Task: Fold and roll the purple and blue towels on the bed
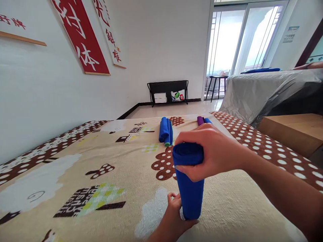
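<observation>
A rolled blue towel stands almost upright over the patterned blanket, its coiled end facing up. My right hand grips the top of the roll, thumb on the near side and fingers around the far side. Low down, my left hand holds the bottom end, with its thumb across the lower edge and its other fingers partly hidden behind the roll. Farther back on the blanket lies a small pile of blue rolled towels. Beyond my right hand, a purple roll and a blue roll are partly covered.
A black rack stands against the far wall. On the right are a cardboard box and a plastic-covered surface with blue cloth on it. Part of another person's arm shows there. A dark stool stands by the glass door.
</observation>
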The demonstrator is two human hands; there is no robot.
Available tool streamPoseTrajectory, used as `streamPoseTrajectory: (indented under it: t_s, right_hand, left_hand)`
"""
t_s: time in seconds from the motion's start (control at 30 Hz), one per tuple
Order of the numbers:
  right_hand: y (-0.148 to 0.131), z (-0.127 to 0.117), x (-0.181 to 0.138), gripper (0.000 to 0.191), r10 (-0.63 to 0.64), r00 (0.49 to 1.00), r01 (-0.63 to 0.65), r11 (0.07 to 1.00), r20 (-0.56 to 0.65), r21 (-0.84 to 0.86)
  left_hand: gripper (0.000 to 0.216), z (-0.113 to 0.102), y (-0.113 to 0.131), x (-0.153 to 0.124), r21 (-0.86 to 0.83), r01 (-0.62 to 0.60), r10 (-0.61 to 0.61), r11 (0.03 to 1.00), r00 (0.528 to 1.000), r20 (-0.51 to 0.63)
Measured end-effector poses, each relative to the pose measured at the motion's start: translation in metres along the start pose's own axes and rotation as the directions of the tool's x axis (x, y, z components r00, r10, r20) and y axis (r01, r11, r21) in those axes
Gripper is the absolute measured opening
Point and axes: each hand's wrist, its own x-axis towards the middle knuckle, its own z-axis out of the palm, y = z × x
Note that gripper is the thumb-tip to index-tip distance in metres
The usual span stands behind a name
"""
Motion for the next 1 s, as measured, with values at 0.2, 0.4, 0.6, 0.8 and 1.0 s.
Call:
streamPoseTrajectory:
  t_s: [0.2,0.4,0.6,0.8,1.0]
  right_hand:
    - [0.005,0.006,-0.003,0.025,0.042,0.998,-0.041,0.999,0.045,-0.017]
    - [0.016,-0.015,0.004,0.025,0.037,0.999,-0.035,0.998,0.023,-0.060]
    - [0.048,-0.016,-0.013,0.026,0.070,0.995,-0.068,0.997,0.067,-0.044]
    - [0.090,-0.066,-0.044,0.038,0.286,0.957,-0.288,0.955,-0.038,-0.071]
    - [0.155,-0.074,-0.070,0.051,0.433,0.901,-0.430,0.873,-0.037,-0.230]
  left_hand:
    - [0.034,0.002,-0.006,0.001,-0.022,0.059,-0.058,0.998,0.998,0.029]
    - [0.048,-0.007,-0.007,0.022,-0.011,0.055,-0.054,0.998,0.998,0.035]
    - [0.082,-0.018,-0.014,0.031,-0.048,-0.036,0.044,0.998,0.982,0.182]
    - [0.076,-0.052,-0.025,0.028,-0.030,-0.030,0.035,0.999,0.985,0.169]
    - [0.042,-0.040,-0.043,0.036,0.019,-0.068,0.064,0.997,0.983,0.170]
